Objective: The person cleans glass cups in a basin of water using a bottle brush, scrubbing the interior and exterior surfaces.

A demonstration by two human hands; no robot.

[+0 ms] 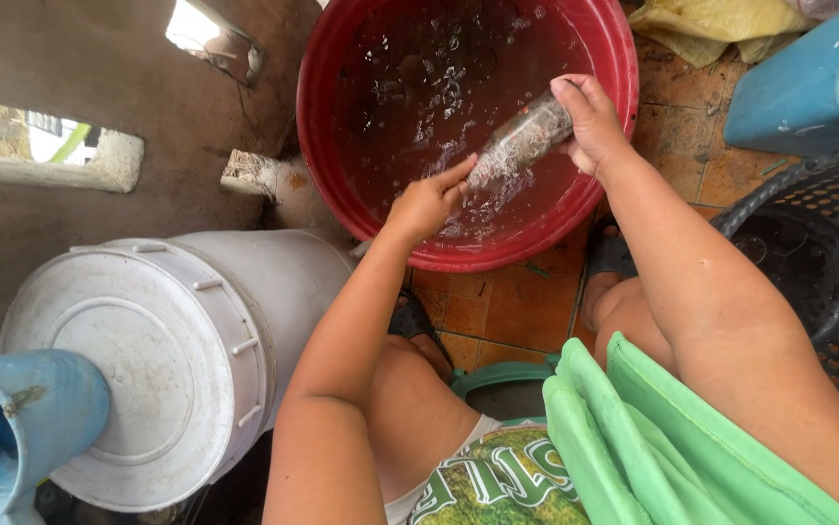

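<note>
Green cloth (653,437) lay folded over your lap, nearest the lens, with a printed garment (497,481) just left of it. Your two bare arms reached away from you over the tiled floor (507,306) to a red basin (624,58) of water with bubbles on it. Your right hand (589,122) was clenched around the far end of a clear glass bottle (521,141), holding it tilted above the water at the basin's right side. Your left hand (426,204) met the bottle's near, lower end; its fingers (456,177) were pinched together against the mouth, though whether they gripped anything there you could not tell from this view. Water splashed just beneath the bottle.

Left of your arms stood a white plastic drum (137,360) with a ribbed lid, and a blue bucket (11,428) sat at the near left corner, touching it. At the right were a dark perforated basket (828,253) and, beyond it, a blue container (808,87). A yellow bag (706,24) lay at the far edge.
</note>
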